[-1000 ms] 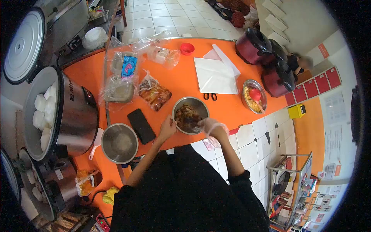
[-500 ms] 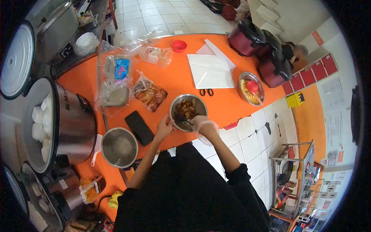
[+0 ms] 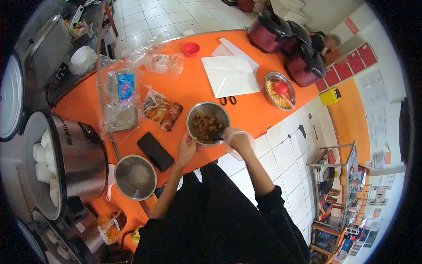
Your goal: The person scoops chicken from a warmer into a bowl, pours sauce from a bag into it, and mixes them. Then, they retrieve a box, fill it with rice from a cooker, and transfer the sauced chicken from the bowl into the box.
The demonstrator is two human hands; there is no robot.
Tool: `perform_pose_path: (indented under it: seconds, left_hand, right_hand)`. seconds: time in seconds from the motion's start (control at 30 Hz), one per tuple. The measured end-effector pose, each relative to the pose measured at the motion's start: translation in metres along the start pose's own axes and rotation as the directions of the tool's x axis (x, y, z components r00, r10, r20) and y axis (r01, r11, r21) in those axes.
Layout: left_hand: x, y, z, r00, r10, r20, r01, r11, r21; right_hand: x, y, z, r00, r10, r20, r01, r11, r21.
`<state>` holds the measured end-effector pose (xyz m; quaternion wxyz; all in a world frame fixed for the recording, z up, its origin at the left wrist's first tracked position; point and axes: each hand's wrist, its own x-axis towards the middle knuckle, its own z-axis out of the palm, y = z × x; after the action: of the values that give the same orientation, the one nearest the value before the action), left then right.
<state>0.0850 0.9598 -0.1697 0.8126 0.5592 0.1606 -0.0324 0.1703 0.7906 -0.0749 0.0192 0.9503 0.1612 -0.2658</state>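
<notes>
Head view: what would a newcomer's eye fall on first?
The orange table dominates, with a metal bowl of brown food near its edge, the left hand on its rim and the gloved right hand holding a dark utensil in it. At left looms a silver cooker of white lumps; dark-red cookers stand upper right.

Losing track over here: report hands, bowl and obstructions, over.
Left hand on rim of round silver metal bowl. Clear-gloved right hand holding dark utensil in brown chunky food. Flat black rectangular object alongside, not blocking.
</notes>
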Motion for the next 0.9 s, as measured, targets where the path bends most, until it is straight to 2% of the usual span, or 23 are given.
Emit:
perform_pose_path:
  seconds: [0.03, 0.07, 0.1, 0.13, 0.17, 0.2, 0.27, 0.3, 0.37, 0.43, 0.47, 0.53, 0.6, 0.7, 0.83, 0.9]
  left_hand:
    - [0.004, -0.005, -0.002, 1.0, 0.009, 0.008, -0.009, 1.0, 0.013]
    - [0.006, -0.011, -0.003, 1.0, 0.019, 0.012, -0.019, 0.999, 0.025]
    - [0.005, -0.01, -0.002, 1.0, -0.012, 0.003, 0.012, 1.0, 0.009]
    - [0.006, -0.004, -0.003, 0.999, -0.033, -0.011, 0.033, 0.999, -0.005]
    - [0.005, 0.001, -0.005, 0.998, -0.058, -0.026, 0.058, 0.998, -0.013]
    - [0.005, 0.006, -0.007, 0.999, -0.047, -0.009, 0.047, 0.999, -0.006]
    - [0.003, 0.011, -0.005, 0.998, -0.033, 0.044, 0.033, 0.999, 0.009]
    - [0.003, 0.012, -0.004, 0.999, -0.045, 0.022, 0.045, 0.999, 0.01]
    - [0.008, 0.017, -0.002, 0.998, -0.061, -0.009, 0.061, 0.998, 0.014]
    - [0.015, 0.019, -0.003, 0.999, -0.048, -0.014, 0.048, 0.998, 0.051]
    - [0.014, 0.018, -0.004, 0.998, -0.048, -0.027, 0.05, 0.997, 0.067]
    - [0.017, 0.019, -0.002, 0.999, -0.047, -0.006, 0.047, 0.997, 0.057]
    - [0.015, 0.019, 0.004, 0.999, -0.043, 0.006, 0.042, 0.997, 0.06]
    - [0.023, 0.025, 0.006, 1.0, -0.015, 0.006, 0.014, 0.998, 0.055]
    - [0.026, 0.019, 0.009, 0.999, -0.046, -0.027, 0.045, 0.999, -0.012]
    - [0.027, 0.024, 0.017, 0.997, -0.05, -0.058, 0.049, 0.999, -0.013]
  right_hand:
    - [0.004, -0.004, 0.009, 0.996, 0.083, -0.023, -0.082, 0.996, 0.042]
    - [0.018, 0.004, 0.03, 0.994, -0.005, -0.106, 0.012, 0.998, 0.069]
    - [0.008, -0.008, 0.001, 0.992, 0.103, 0.072, -0.109, 0.991, 0.083]
    - [-0.008, -0.03, -0.053, 0.951, 0.196, 0.241, -0.22, 0.973, 0.076]
    - [0.004, -0.011, -0.036, 0.999, -0.029, 0.04, 0.025, 0.995, 0.096]
    - [0.016, 0.008, -0.019, 0.954, -0.252, -0.164, 0.258, 0.966, 0.02]
    - [0.062, 0.015, 0.023, 0.986, -0.146, -0.083, 0.145, 0.989, -0.023]
    - [0.061, 0.01, 0.022, 0.996, -0.079, -0.039, 0.078, 0.996, -0.04]
    - [0.045, 0.006, 0.023, 0.994, 0.007, -0.11, 0.003, 0.996, 0.094]
    - [0.016, -0.004, -0.009, 0.981, 0.086, -0.176, -0.048, 0.976, 0.212]
    - [0.01, 0.003, -0.027, 0.999, 0.045, -0.021, -0.04, 0.979, 0.201]
    - [-0.006, -0.011, -0.049, 0.988, 0.063, 0.14, -0.074, 0.994, 0.08]
    - [-0.008, -0.013, -0.048, 0.976, 0.092, 0.195, -0.108, 0.992, 0.069]
    - [0.024, 0.002, -0.035, 0.987, 0.12, 0.104, -0.141, 0.965, 0.222]
    - [0.06, 0.009, -0.01, 0.996, 0.077, -0.033, -0.066, 0.965, 0.254]
    - [0.063, -0.001, 0.003, 0.972, 0.097, -0.213, -0.021, 0.943, 0.332]
